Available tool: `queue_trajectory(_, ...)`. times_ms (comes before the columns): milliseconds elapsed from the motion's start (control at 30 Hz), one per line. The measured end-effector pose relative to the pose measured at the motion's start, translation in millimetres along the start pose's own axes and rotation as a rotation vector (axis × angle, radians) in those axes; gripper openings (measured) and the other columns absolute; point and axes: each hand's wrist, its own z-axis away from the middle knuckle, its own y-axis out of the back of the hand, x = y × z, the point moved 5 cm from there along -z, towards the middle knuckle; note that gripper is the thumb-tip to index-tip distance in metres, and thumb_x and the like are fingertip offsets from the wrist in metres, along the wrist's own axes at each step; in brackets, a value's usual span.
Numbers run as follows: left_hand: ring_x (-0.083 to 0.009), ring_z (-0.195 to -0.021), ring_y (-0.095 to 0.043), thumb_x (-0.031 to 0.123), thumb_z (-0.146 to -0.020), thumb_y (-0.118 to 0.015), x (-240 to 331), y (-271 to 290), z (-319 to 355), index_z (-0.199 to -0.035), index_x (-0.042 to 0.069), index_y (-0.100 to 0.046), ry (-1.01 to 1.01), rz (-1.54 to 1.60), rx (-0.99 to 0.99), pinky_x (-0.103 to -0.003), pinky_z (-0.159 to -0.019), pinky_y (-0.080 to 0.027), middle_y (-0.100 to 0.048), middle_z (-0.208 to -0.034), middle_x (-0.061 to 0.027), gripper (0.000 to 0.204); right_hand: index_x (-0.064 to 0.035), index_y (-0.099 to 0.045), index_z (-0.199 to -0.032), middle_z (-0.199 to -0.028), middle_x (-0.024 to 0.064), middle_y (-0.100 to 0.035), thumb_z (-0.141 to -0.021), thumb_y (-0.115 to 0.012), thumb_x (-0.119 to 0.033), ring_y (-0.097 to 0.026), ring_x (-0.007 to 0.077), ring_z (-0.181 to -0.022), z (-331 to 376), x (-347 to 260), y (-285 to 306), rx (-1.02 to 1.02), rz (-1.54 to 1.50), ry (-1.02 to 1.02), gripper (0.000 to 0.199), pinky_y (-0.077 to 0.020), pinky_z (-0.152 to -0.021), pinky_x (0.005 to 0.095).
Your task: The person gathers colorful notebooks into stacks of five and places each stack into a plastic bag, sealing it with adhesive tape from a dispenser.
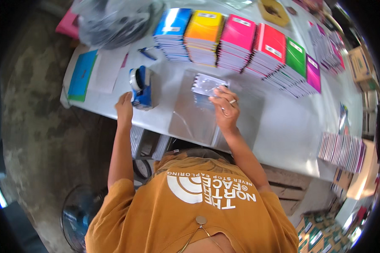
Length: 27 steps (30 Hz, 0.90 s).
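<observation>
My left hand (124, 110) is at the table's front edge, fingers closed against the near end of a blue tape dispenser (146, 93); anything pinched there is too small to make out. A roll of clear tape (136, 79) sits in the dispenser. My right hand (226, 109), with a ring on one finger, has its fingers curled together at the right end of a small white spiral-bound pad (207, 84). What they grip is not clear. Under the pad, sheets of clear plastic (194, 120) lie flat and reach to the front edge.
Stacks of spiral notebooks in blue (173, 23), yellow (204, 26), pink (238, 31), red, green and purple line the back. A grey plastic bag (114, 23) and blue folder (82, 76) are at left. More notebooks (341, 151) stand at right, beside cardboard boxes (363, 69).
</observation>
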Motion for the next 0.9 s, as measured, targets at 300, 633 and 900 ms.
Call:
queue_trajectory(300, -0.0158, -0.090, -0.050, 0.040, -0.087, -0.058, 3, -5, 25, -0.106, 0.005, -0.066, 0.397, 0.498, -0.530, -0.027, -0.077, -0.042, -0.060, -0.102, -0.0076, 0.040, -0.0112, -0.067, -0.075, -0.093, 0.0049, -0.067, -0.067, -0.070, 0.007, -0.060, 0.0250, -0.100, 2, 2, -1, -0.043, -0.014, 0.015, 0.020, -0.0447, -0.087, 0.0352)
queue_trajectory(633, -0.0094, -0.052, -0.053, 0.019, -0.087, -0.063, 37, 13, 49, -0.090, -0.001, -0.070, 0.046, 0.223, 0.227, -0.023, -0.049, -0.044, -0.067, -0.073, -0.0087, 0.021, -0.0112, -0.065, -0.075, -0.093, 0.0038, -0.066, -0.066, -0.071, 0.006, -0.060, 0.0248, -0.100, 2, 11, 3, -0.032, -0.020, 0.038, 0.020, -0.0440, -0.086, 0.0349)
queue_trajectory(900, -0.0065, -0.039, -0.044, 0.039, -0.082, -0.069, 122, -141, 162, -0.066, 0.002, -0.061, 0.263, 0.461, -0.534, -0.020, -0.037, -0.032, -0.054, -0.053, -0.0028, 0.041, -0.0114, -0.064, -0.089, -0.095, 0.0033, -0.064, -0.068, -0.069, 0.003, -0.059, 0.0243, -0.100, -1, 3, 6, -0.069, -0.016, -0.004, 0.026, -0.0419, -0.087, 0.0359)
